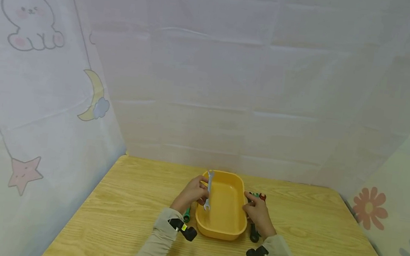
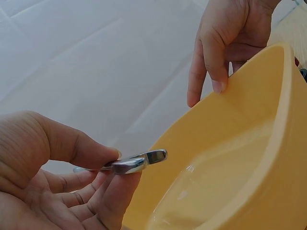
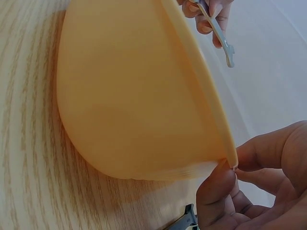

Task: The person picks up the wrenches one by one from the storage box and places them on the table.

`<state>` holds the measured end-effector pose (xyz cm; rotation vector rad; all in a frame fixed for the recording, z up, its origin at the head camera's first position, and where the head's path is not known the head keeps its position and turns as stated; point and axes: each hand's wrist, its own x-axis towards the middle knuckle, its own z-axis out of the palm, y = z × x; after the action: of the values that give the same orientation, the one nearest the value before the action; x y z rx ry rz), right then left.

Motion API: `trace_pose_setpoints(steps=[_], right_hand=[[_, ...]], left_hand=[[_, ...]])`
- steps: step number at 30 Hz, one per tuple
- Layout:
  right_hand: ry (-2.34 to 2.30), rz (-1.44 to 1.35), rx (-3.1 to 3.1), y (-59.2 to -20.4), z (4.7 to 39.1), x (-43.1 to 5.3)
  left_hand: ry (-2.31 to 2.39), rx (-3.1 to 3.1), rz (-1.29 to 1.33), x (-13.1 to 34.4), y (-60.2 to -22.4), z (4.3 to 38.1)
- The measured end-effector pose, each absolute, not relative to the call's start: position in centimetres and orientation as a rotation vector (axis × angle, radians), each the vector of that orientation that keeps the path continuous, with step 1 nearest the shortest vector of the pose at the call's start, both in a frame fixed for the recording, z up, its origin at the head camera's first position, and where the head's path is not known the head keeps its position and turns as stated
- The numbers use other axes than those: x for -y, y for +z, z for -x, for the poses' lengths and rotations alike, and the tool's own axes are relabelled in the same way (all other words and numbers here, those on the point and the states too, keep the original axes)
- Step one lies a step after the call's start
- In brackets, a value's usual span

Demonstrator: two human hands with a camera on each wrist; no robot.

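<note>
My left hand (image 1: 191, 194) pinches a silver double open-end wrench (image 1: 209, 189) between thumb and fingers, holding it over the left rim of a yellow plastic basin (image 1: 219, 234). In the left wrist view the wrench (image 2: 132, 165) is seen nearly end-on, its shiny head past the fingertips. On the opposite side, my right hand (image 1: 259, 216) grips the basin's right rim. The right wrist view has the thumb and a finger of that hand (image 3: 264, 177) on either side of the rim. The basin's inside, as far as it shows, is bare.
Left of the basin lies a green-handled tool (image 1: 186, 215), partly hidden by the left hand. Beyond the right rim are a red-ended tool (image 1: 263, 196) and a black tool (image 1: 254, 234), partly covered by the right hand. A light wooden table (image 1: 135, 221) carries everything; pale curtains surround it.
</note>
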<state>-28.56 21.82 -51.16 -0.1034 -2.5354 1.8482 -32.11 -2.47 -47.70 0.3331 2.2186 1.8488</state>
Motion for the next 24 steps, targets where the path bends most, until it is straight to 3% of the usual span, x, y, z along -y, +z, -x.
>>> trace_pose_setpoints(steps=[24], right_hand=[[1.839,0.127,2.536,-51.4,28.7,-21.8]], left_hand=[[1.881,-2.203,-0.281,4.6,-48.0,32.5]])
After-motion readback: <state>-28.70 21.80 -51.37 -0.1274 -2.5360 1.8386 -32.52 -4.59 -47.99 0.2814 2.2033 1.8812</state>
